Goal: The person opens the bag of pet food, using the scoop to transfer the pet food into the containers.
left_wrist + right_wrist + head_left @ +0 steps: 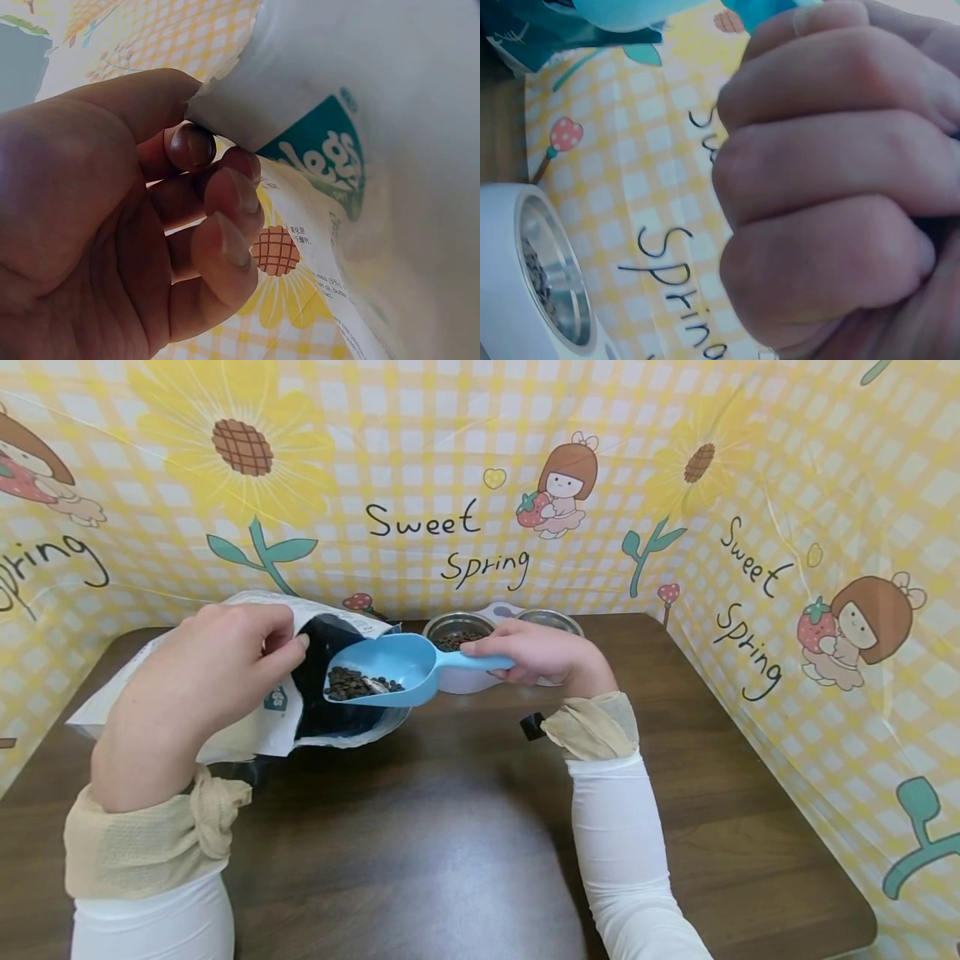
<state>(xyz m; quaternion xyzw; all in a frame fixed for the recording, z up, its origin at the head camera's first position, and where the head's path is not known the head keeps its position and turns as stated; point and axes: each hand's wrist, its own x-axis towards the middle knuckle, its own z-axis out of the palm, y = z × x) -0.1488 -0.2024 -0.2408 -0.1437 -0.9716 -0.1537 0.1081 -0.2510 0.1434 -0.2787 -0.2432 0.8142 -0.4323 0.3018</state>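
Note:
In the head view my right hand [536, 652] grips the handle of a light blue scoop [420, 672], its fingers curled round it in the right wrist view. Dark brown kibble [352, 683] lies in the scoop's front part. The scoop's tip is at the mouth of a white bag [262, 727] with a dark lining, lying on its side. My left hand [202, 677] pinches the bag's edge between thumb and forefinger; the left wrist view shows the pinched rim beside a green logo [330, 161]. How much the bag holds is hidden.
Behind my right hand stands a white double feeder with two metal bowls; the left bowl [457, 631] holds kibble, and my hand partly covers the right bowl [551, 620]. Everything stands on a dark wooden table [450, 843]. A yellow checked cloth [420, 435] hangs behind and to the right.

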